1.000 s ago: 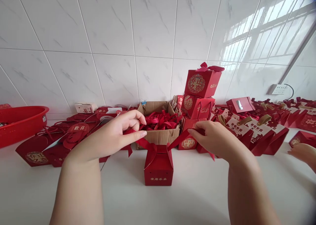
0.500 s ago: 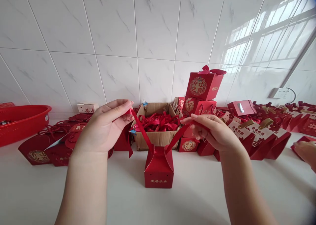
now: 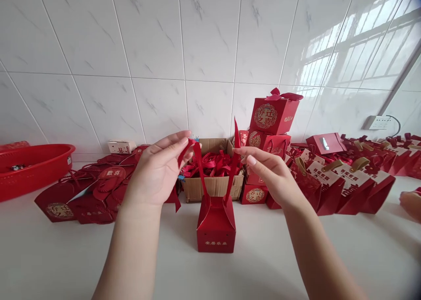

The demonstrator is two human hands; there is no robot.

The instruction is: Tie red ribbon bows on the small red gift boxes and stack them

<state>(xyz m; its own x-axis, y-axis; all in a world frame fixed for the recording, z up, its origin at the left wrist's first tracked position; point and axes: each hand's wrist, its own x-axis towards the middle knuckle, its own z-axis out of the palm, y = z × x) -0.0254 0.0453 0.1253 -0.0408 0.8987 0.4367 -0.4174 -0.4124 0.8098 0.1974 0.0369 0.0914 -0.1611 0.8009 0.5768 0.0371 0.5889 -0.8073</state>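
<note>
A small red gift box [image 3: 216,234] with gold lettering stands upright on the white table. Two ends of red ribbon [image 3: 201,175] rise from its gathered top in a V. My left hand [image 3: 154,170] pinches the left end between thumb and fingers, with a short tail hanging over. At the right end, the fingertips of my right hand [image 3: 271,166] hold the ribbon, whose pointed tip sticks up above them; the thumb is a little apart from the index finger, and the exact grip is partly hidden.
Behind the box, a cardboard carton [image 3: 210,189] holds loose red ribbons. Stacked red boxes [image 3: 272,116] rise right of it. Finished-looking red bags [image 3: 355,190] line the right side, more boxes [image 3: 62,203] and a red basin [image 3: 39,173] the left. Another person's hand [image 3: 409,203] shows at far right.
My hands have come closer together, drawing the ribbon ends steeper. The right ribbon tip now points up above my right fingers. The view has shifted slightly left.
</note>
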